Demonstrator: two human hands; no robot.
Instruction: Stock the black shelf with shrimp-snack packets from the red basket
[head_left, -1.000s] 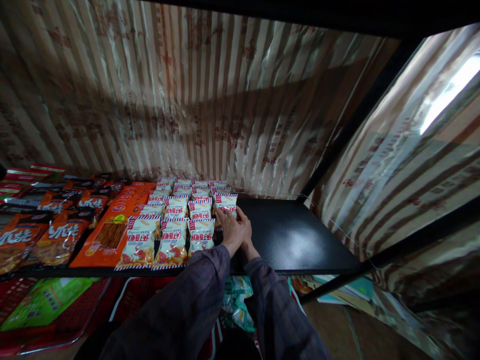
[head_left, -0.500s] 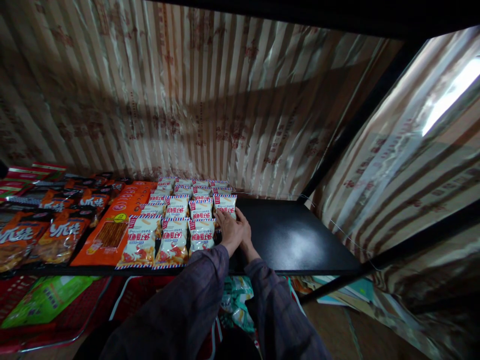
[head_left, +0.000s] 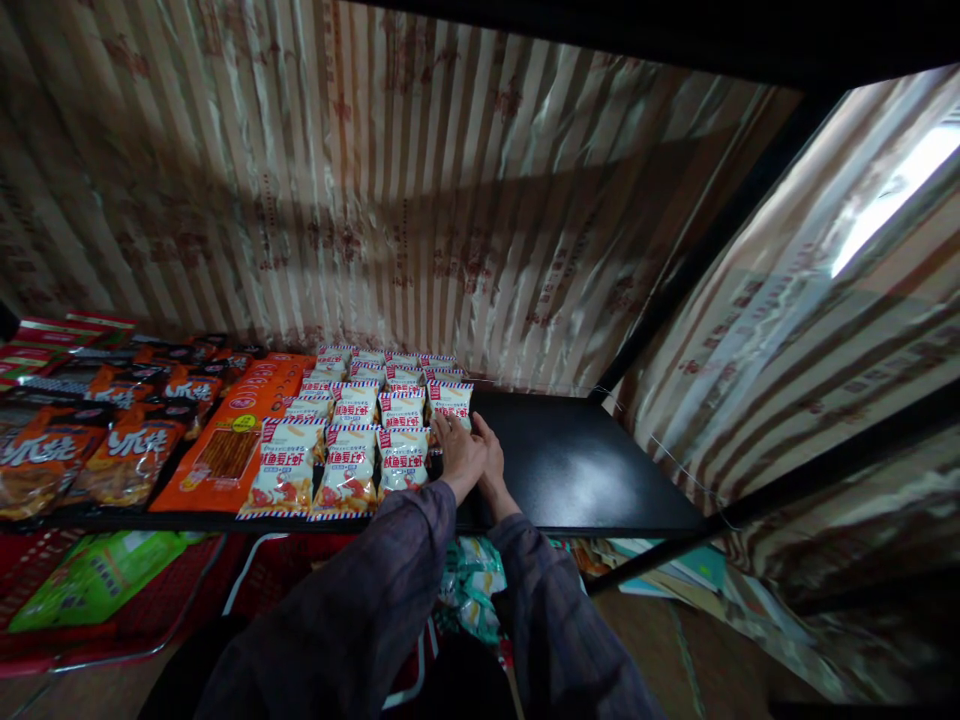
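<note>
A small white snack bag (head_left: 450, 397) with a striped top edge leans at the right end of several matching bags (head_left: 346, 475). My left hand (head_left: 460, 455) has its bent fingers on the lower front of that bag. Close beside it, my right hand (head_left: 491, 465) curves along the bag's lower right side, and the two hands touch or nearly touch. The bag's lower part is hidden behind my fingers. All these bags stand in rows on a black shelf (head_left: 592, 470).
Left of the rows lie a large orange packet (head_left: 225, 440) and several orange-and-black packets (head_left: 135, 455). Below the shelf are a red basket (head_left: 187, 590) with a green bag (head_left: 105, 580) and some teal packets (head_left: 476, 585). A black post (head_left: 697, 220) rises at the right.
The view has shifted slightly, so the shelf's front edge sits a little higher. Both hands stay at the same rightmost snack bag, with the left fingers slightly shifted on it.
</note>
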